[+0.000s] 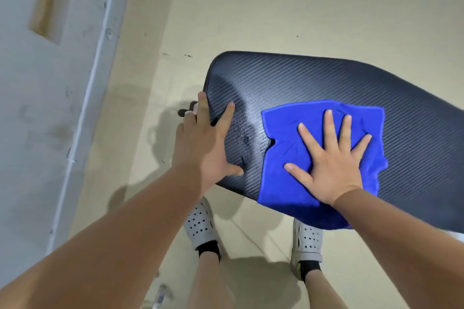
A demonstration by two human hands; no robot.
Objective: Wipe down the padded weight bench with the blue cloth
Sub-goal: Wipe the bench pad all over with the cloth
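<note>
- Two hands down on a black padded bench [326, 78] with a ribbed cover, seen from above.
- Pressing flat on the blue cloth [281, 133] with the right hand [331, 165]: fingers straight and spread wide, nothing grasped.
- On top of the pad, toward its rounded end: the blue cloth, opened out and rumpled, with its near part hanging over the bench's near edge under the right wrist.
- Resting on the rounded end of the bench with the left hand [200, 148], released rather than clenched: thumb and forefinger laid straight on the top, one more finger stretched along the end edge.
- Just beside the cloth, that left hand, yet not touching it; bare pad with a darker patch between them.
- Under the bench's near edge: grey perforated shoes [200, 223] and black socks [209, 248] on a tan floor [276, 7].
- Off to the left: a grey wall [37, 108].
</note>
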